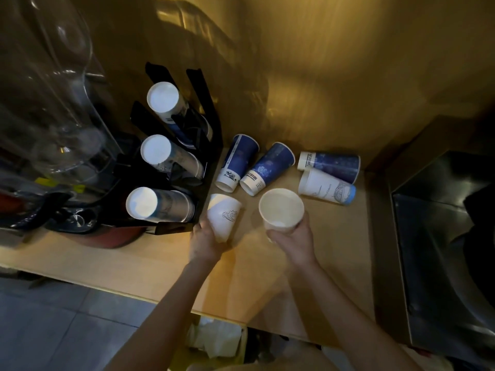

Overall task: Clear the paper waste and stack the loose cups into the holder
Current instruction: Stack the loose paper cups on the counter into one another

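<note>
My left hand (205, 241) grips a white paper cup with a wave drawing (224, 214), bottom up, just right of the black cup holder (207, 167). In my right hand (293, 241) is an open white cup (281, 210), mouth facing up. The holder carries three slanted stacks of cups: top (163, 99), middle (156, 152) and lower (142, 203). Several loose cups lie on their sides on the wooden counter behind my hands: two blue ones (238, 162) (267, 168), another blue one (330, 164) and a white and pale blue one (325, 187).
A clear plastic dispenser jug (51, 97) stands left of the holder. A steel sink (442, 236) lies at the right. Below the counter's front edge (150, 298) a bin holds crumpled white paper (214, 337).
</note>
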The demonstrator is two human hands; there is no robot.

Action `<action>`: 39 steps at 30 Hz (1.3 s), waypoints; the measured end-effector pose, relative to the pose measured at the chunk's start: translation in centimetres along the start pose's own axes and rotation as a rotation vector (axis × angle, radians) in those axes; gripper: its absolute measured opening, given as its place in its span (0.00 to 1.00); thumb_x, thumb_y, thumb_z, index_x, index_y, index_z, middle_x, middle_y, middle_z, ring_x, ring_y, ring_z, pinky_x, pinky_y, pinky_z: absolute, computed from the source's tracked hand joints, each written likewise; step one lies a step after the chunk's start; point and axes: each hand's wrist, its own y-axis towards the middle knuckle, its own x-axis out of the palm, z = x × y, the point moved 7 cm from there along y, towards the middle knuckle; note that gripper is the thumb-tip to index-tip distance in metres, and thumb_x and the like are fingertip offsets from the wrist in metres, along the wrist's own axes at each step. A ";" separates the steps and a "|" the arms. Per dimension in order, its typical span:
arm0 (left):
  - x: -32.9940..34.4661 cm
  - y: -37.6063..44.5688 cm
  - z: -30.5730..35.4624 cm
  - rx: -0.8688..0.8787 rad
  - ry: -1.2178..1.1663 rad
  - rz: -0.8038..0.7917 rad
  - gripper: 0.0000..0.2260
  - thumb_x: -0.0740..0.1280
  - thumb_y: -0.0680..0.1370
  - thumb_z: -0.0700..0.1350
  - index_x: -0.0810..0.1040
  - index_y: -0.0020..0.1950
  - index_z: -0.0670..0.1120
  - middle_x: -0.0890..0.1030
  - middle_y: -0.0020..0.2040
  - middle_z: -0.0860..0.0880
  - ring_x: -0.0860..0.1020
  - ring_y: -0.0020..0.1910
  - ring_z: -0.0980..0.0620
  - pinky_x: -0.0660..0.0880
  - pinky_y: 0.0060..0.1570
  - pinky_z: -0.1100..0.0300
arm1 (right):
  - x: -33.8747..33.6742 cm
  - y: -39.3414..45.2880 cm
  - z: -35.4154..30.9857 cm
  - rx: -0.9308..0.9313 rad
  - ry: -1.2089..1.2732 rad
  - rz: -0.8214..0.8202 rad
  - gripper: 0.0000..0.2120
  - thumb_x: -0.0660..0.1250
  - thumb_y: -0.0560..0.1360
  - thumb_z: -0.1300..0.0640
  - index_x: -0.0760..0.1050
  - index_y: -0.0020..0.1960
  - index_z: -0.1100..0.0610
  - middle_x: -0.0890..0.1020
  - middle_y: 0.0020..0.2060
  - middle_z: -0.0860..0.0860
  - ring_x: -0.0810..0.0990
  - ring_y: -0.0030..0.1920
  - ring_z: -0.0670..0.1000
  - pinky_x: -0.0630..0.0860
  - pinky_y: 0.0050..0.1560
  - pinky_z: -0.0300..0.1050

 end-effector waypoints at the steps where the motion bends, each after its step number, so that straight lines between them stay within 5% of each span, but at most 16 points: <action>1: -0.4 0.0 0.2 -0.009 -0.017 -0.011 0.45 0.75 0.66 0.40 0.49 0.73 0.37 0.63 0.68 0.34 0.67 0.65 0.35 0.67 0.63 0.48 | 0.0 -0.3 0.2 -0.003 0.013 0.008 0.40 0.78 0.58 0.64 0.64 0.65 0.55 0.74 0.55 0.49 0.74 0.57 0.51 0.72 0.56 0.45; 4: -2.3 -0.2 1.6 0.039 -0.062 0.028 0.45 0.75 0.65 0.38 0.50 0.73 0.37 0.57 0.70 0.35 0.65 0.67 0.35 0.66 0.66 0.49 | 0.4 -1.1 0.9 0.030 -0.020 0.013 0.39 0.78 0.58 0.63 0.65 0.64 0.55 0.75 0.53 0.49 0.75 0.55 0.51 0.72 0.52 0.43; 9: -7.1 -1.9 6.2 0.255 -0.319 0.205 0.41 0.77 0.62 0.42 0.60 0.70 0.44 0.64 0.65 0.42 0.68 0.62 0.45 0.69 0.59 0.54 | 0.3 -1.4 1.0 0.049 -0.056 -0.025 0.38 0.78 0.59 0.59 0.64 0.65 0.52 0.76 0.53 0.48 0.74 0.53 0.49 0.71 0.51 0.43; 13: -7.4 -3.8 10.4 0.389 -0.664 0.088 0.37 0.80 0.55 0.47 0.68 0.61 0.47 0.75 0.61 0.47 0.75 0.59 0.51 0.75 0.57 0.54 | 0.3 -1.6 1.2 0.040 -0.022 -0.039 0.39 0.78 0.59 0.60 0.65 0.65 0.49 0.77 0.52 0.47 0.76 0.53 0.49 0.73 0.50 0.44; 17: -4.3 -4.4 12.1 0.437 -0.597 0.019 0.26 0.80 0.60 0.40 0.74 0.55 0.45 0.80 0.53 0.46 0.77 0.54 0.50 0.74 0.50 0.62 | 0.5 -1.4 1.4 0.033 0.007 -0.053 0.41 0.79 0.57 0.61 0.64 0.65 0.50 0.78 0.51 0.48 0.78 0.54 0.52 0.77 0.53 0.47; 22: -0.5 -3.4 10.8 0.413 -0.490 -0.067 0.34 0.78 0.57 0.42 0.72 0.61 0.40 0.78 0.57 0.45 0.75 0.56 0.49 0.68 0.48 0.66 | 0.3 -1.3 1.1 0.032 -0.044 -0.075 0.42 0.79 0.58 0.60 0.61 0.67 0.50 0.75 0.50 0.45 0.76 0.52 0.48 0.74 0.52 0.43; 25: 0.1 -3.5 10.3 0.408 -0.532 -0.127 0.42 0.76 0.57 0.41 0.63 0.68 0.43 0.72 0.57 0.56 0.72 0.56 0.57 0.65 0.45 0.81 | 0.3 -1.2 1.3 0.038 -0.069 -0.044 0.41 0.80 0.57 0.58 0.63 0.65 0.51 0.75 0.50 0.45 0.76 0.51 0.47 0.74 0.53 0.42; 27: 0.5 -3.8 10.4 0.447 -0.557 -0.192 0.50 0.77 0.56 0.42 0.53 0.73 0.47 0.67 0.57 0.65 0.70 0.56 0.69 0.63 0.48 0.86 | 0.2 -1.3 0.9 0.045 -0.112 -0.065 0.33 0.78 0.62 0.59 0.66 0.62 0.53 0.76 0.49 0.46 0.77 0.50 0.47 0.75 0.53 0.43; 30: 1.0 -4.0 10.7 0.481 -0.552 -0.217 0.57 0.81 0.56 0.42 0.46 0.74 0.49 0.65 0.59 0.67 0.66 0.56 0.79 0.63 0.51 0.85 | -0.1 -1.5 0.1 -0.019 -0.147 -0.044 0.07 0.63 0.76 0.57 0.73 0.52 0.57 0.78 0.46 0.52 0.78 0.47 0.50 0.75 0.50 0.48; 35: 1.4 -3.9 11.5 0.517 -0.407 -0.101 0.51 0.80 0.59 0.46 0.55 0.73 0.46 0.66 0.71 0.48 0.65 0.68 0.54 0.62 0.61 0.64 | 0.2 -0.9 1.7 0.014 0.126 -0.025 0.12 0.55 0.79 0.53 0.74 0.50 0.58 0.77 0.53 0.58 0.77 0.51 0.55 0.73 0.55 0.52; 39: 1.8 -3.5 11.3 0.515 -0.383 -0.058 0.46 0.80 0.59 0.46 0.59 0.71 0.46 0.67 0.70 0.48 0.65 0.65 0.56 0.62 0.59 0.65 | -0.5 0.0 0.4 -0.098 -0.144 -0.149 0.07 0.58 0.78 0.57 0.73 0.51 0.58 0.78 0.48 0.55 0.78 0.48 0.51 0.77 0.49 0.44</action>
